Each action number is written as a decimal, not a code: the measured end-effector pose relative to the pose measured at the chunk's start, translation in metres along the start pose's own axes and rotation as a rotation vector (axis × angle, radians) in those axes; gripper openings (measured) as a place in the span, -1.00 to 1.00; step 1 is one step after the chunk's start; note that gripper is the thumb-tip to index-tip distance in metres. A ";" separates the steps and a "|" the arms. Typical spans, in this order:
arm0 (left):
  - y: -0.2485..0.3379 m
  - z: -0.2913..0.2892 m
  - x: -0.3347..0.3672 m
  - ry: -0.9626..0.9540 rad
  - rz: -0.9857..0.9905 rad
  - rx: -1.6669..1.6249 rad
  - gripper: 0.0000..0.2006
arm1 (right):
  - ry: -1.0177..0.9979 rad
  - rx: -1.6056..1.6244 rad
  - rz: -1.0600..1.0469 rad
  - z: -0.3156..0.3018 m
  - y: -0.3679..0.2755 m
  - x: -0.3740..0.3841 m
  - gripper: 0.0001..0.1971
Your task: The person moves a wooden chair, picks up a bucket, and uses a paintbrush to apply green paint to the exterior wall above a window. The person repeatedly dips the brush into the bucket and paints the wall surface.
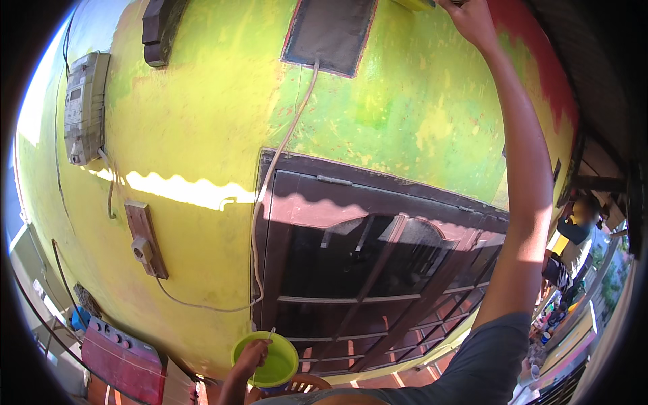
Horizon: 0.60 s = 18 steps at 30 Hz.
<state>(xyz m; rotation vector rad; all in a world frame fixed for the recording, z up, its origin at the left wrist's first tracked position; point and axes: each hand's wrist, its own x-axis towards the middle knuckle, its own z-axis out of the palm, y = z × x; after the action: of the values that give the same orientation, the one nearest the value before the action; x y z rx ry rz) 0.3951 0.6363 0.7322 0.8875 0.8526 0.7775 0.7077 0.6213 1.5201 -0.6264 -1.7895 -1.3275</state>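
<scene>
My left hand (pixel 252 355) is closed at the side of a lime-green bucket (pixel 291 351), seemingly on its thin handle. Green liquid shows inside the bucket. Raised high along the wall, my right hand (pixel 468 20) is cut off by the top edge of the view. Its fingers look curled, and what they hold is out of sight. Just left of it, a yellow-green edge of something (pixel 417 3) pokes into view; its kind cannot be made out. The wall (pixel 202 115) beside my raised arm is yellow and green in patches, with red at the far right.
A brown double window (pixel 337 270) with glass panes fills the wall's middle. A cable (pixel 291 128) runs down from a dark panel (pixel 329 34). An electric meter (pixel 86 108) and a wall socket (pixel 142 248) hang left. Below are a red appliance (pixel 121 361) and a wooden chair (pixel 307 383). People stand far right.
</scene>
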 end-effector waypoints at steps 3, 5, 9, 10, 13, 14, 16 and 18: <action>0.003 0.001 -0.002 -0.030 -0.035 0.014 -0.79 | 0.078 0.127 0.049 0.004 0.011 0.032 -0.92; 0.004 0.001 -0.002 -0.046 -0.048 0.012 -0.79 | 0.077 -0.008 0.013 0.011 0.014 0.033 -0.92; 0.005 0.003 -0.002 -0.045 -0.057 0.027 -0.78 | -0.112 -0.073 -0.034 0.025 -0.004 -0.012 -0.87; 0.005 0.003 -0.001 -0.047 -0.047 0.031 -0.78 | -0.175 -0.075 -0.043 0.025 -0.016 -0.028 -0.85; 0.004 0.003 -0.002 -0.050 -0.047 0.037 -0.76 | -0.390 0.036 -0.040 0.018 -0.068 -0.096 -0.87; 0.004 0.002 -0.002 -0.057 -0.047 0.038 -0.76 | -0.468 0.096 -0.053 0.012 -0.086 -0.116 -0.89; 0.003 0.000 -0.001 -0.066 -0.037 0.043 -0.76 | -0.563 0.190 0.085 0.007 -0.107 -0.136 -0.90; -0.001 0.000 0.001 -0.074 -0.028 0.050 -0.75 | -0.620 0.254 0.204 0.005 -0.108 -0.130 -0.89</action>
<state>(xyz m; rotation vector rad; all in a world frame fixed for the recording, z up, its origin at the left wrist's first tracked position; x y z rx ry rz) 0.3955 0.6369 0.7311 0.9408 0.8209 0.6974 0.6947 0.6002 1.3533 -1.1272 -2.2585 -0.7907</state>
